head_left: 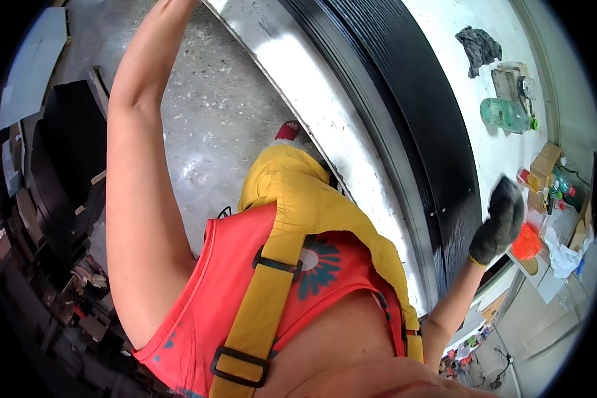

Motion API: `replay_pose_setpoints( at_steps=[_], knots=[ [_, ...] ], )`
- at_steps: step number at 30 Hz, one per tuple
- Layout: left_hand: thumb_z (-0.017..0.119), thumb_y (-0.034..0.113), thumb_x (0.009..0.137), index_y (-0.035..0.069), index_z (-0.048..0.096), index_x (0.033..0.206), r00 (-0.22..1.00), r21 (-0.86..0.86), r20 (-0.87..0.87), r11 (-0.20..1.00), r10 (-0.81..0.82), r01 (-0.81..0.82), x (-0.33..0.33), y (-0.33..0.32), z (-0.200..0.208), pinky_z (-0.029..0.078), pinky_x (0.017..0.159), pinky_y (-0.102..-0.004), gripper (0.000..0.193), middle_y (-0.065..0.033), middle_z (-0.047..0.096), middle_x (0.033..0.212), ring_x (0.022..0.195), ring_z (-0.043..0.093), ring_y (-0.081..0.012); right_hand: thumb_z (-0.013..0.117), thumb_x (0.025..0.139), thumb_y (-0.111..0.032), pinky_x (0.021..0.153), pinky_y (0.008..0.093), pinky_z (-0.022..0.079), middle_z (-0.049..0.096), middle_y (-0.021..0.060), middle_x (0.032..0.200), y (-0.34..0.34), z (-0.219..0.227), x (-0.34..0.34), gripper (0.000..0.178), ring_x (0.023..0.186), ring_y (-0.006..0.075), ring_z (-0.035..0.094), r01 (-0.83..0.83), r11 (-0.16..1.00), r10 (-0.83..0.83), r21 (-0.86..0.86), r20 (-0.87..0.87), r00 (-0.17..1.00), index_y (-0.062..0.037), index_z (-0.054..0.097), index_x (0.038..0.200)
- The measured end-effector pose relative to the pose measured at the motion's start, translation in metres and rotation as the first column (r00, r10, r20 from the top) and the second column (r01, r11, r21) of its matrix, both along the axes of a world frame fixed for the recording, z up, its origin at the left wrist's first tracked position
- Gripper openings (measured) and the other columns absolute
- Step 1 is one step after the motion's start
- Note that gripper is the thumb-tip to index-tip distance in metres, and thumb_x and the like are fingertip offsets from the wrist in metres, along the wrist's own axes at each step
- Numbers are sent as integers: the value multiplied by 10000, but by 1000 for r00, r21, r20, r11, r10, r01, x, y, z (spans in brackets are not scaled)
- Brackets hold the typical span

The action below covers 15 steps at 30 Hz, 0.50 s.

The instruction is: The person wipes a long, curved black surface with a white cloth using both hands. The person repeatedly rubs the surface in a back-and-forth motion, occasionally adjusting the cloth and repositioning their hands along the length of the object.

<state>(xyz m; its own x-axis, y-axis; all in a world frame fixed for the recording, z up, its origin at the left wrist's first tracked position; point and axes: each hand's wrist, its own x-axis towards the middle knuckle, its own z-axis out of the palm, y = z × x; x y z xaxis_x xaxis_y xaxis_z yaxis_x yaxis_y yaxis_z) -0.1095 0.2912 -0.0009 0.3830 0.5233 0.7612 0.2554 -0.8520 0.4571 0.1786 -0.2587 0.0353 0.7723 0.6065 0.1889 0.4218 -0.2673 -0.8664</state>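
Observation:
My right hand [499, 222] wears a dark grey work glove and is raised just right of the long black panels. Motion blurs its fingers, so their pose does not read clearly, and nothing plainly shows in it. My bare left arm stretches up past the top edge, which cuts off the hand. Long black ribbed panels [431, 99] lie along a white workbench [298, 73], curving through the picture from the top toward the lower right. Two small light dots show on the panel near its right end.
Beyond the panels lie a dark crumpled cloth [479, 49] and a green plastic bottle [507, 115] on its side. A cluttered side table holds a red plastic bag [527, 241] and a white bag [564, 252]. Dark boards [69, 139] lean at the left.

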Motion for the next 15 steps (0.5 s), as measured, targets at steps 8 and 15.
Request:
replay_pose_setpoints(
  at_steps=[8, 15],
  knots=[
    [767, 392, 844, 94, 693, 1204, 959, -212, -227, 970, -168, 119, 36, -31, -12, 508, 917, -391, 473, -165, 709, 1112, 1037, 677, -314, 806, 831, -127, 833, 345, 568, 729, 104, 1057, 190, 15, -101, 348, 961, 219, 698, -541, 803, 575, -251, 565, 592, -57, 697, 1154],
    [753, 398, 851, 87, 699, 1175, 989, -95, -94, 990, -118, 109, 47, -25, -30, 514, 904, -409, 452, -157, 713, 1107, 1034, 681, -317, 801, 824, -298, 765, 364, 563, 706, 78, 998, 247, 0, -122, 370, 890, 251, 696, -377, 803, 590, -462, 707, 391, -155, 711, 1153]
  ],
)
